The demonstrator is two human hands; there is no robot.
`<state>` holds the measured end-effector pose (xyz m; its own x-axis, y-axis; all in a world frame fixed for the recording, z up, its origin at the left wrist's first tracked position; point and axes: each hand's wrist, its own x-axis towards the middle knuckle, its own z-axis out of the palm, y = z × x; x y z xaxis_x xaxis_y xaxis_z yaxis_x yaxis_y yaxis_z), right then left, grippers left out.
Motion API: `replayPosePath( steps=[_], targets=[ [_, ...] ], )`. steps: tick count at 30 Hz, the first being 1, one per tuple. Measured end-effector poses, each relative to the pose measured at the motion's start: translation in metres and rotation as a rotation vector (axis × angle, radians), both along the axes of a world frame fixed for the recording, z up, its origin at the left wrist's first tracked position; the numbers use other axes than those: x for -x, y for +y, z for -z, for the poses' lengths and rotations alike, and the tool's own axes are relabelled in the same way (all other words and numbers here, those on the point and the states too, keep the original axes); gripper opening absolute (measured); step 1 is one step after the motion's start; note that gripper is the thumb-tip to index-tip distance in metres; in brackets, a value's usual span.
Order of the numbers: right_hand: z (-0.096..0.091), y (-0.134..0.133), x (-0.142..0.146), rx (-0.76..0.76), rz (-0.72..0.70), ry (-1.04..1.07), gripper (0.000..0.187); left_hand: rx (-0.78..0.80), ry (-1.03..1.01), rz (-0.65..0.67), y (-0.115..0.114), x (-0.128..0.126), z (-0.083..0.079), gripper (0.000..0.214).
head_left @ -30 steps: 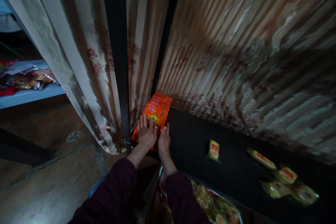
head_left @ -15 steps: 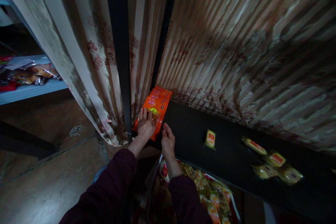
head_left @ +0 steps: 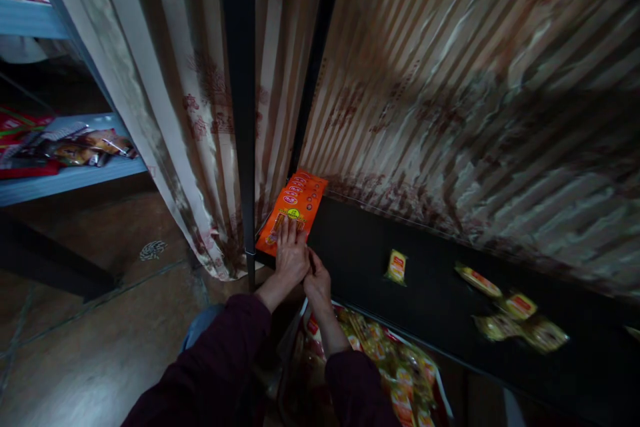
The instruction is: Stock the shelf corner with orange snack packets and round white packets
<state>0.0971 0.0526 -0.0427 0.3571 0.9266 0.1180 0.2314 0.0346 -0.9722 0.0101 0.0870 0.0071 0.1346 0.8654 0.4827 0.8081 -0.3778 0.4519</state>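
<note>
Several orange snack packets [head_left: 311,195] lie overlapped in a row at the left end of the black shelf [head_left: 357,240]. My left hand [head_left: 291,257] rests on the front packet with its fingers stretched flat, holding nothing. Close against it on the right, at the front edge of the shelf, is my right hand [head_left: 316,281]. Its fingers are curled together and partly hidden behind the left hand, so what they hold, if anything, does not show.
Small yellow packaged snacks [head_left: 397,267] lie farther right on the shelf. Under it stands a box [head_left: 445,395] of similar packs. A dark post [head_left: 240,113] and pleated curtains [head_left: 425,93] border the shelf. A blue shelf [head_left: 75,177] with packaged food is at left.
My left hand has slid toward the front edge and right, uncovering more of the front packet. My right hand has come up against it. The view has shifted slightly.
</note>
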Motion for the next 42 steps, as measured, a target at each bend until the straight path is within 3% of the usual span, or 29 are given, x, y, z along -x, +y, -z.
replayPosePath(
  steps=[8, 14, 18, 27, 33, 42],
  targets=[
    [-0.006, -0.022, -0.015, 0.004, 0.051, -0.036, 0.039, -0.034, 0.074, -0.024, -0.03, 0.003, 0.011, 0.047],
    [-0.009, -0.044, -0.025, 0.031, 0.059, -0.014, 0.039, -0.003, 0.132, 0.071, -0.063, -0.018, 0.03, 0.05],
    [-0.012, -0.055, -0.034, 0.012, 0.097, -0.01, 0.037, 0.026, 0.155, 0.146, -0.076, -0.024, 0.034, 0.056],
    [-0.025, -0.07, -0.047, 0.024, 0.113, -0.013, 0.037, 0.056, 0.114, 0.271, -0.09, -0.031, 0.031, 0.058],
    [-0.032, -0.08, -0.052, 0.071, 0.109, -0.057, 0.04, 0.175, 0.036, 0.301, -0.095, -0.046, 0.035, 0.054],
    [-0.026, -0.112, -0.061, 0.107, 0.048, -0.139, 0.03, 0.196, -0.085, 0.376, -0.136, -0.037, 0.051, 0.062]
  ],
)
